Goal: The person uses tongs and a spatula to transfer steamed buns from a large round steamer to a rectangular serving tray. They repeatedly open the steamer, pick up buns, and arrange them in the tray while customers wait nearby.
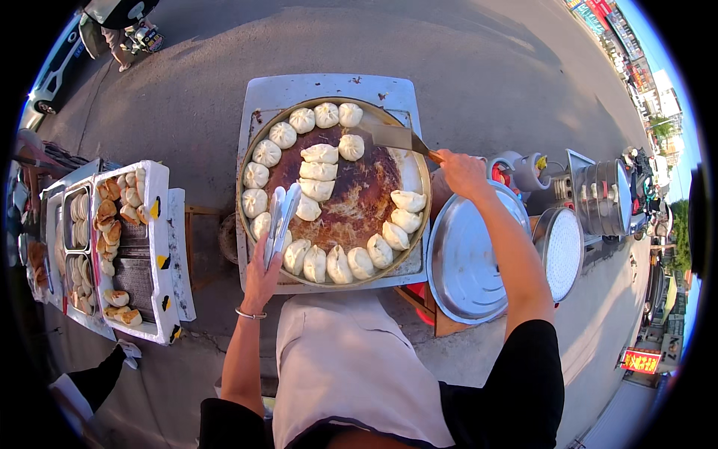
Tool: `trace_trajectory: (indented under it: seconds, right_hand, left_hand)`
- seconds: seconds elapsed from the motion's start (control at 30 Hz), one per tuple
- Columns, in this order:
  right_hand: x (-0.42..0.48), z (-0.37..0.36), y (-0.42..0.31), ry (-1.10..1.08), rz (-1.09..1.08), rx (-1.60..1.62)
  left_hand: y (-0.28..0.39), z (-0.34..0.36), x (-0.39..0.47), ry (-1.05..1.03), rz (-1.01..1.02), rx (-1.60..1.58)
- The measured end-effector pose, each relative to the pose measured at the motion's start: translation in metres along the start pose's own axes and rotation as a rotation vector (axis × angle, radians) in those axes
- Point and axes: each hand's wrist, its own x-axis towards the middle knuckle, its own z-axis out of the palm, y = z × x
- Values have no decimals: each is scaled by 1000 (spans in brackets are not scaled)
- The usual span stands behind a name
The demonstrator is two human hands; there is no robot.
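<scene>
A large round pan (427, 210) stands on a metal stovetop (331, 84) before me. My left hand (262, 275) holds metal tongs (282, 216) over the pan's left side, above some of the buns. With its fingers wrapped around the handle, my right hand (463, 173) holds a flat metal spatula (392, 136), its blade at the pan's upper right. Pleated round buns (282, 135) line the upper left rim, and folded dumplings (339, 265) follow the lower and right rim. A short column of folded dumplings (318, 170) lies mid-pan beside a single round bun (351, 147). The pan's brown bottom looks oily.
Left stands a white foam box (160, 252) of browned buns, with metal trays beyond. A large metal lid (477, 264) leans at the right, near a perforated steamer tray (562, 255) and stacked steamers (603, 196). A person's leg (104, 373) shows at lower left; another person stands upper left.
</scene>
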Motion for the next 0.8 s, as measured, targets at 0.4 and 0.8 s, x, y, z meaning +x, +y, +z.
trace_trajectory:
  seconds: [0.4, 0.8]
  right_hand:
    - [21, 6, 64, -443, -249, 453]
    - [-21, 27, -19, -412, -521, 542]
  left_hand:
    - [33, 49, -107, 320, -343, -638]
    - [35, 53, -164, 588, -458, -679]
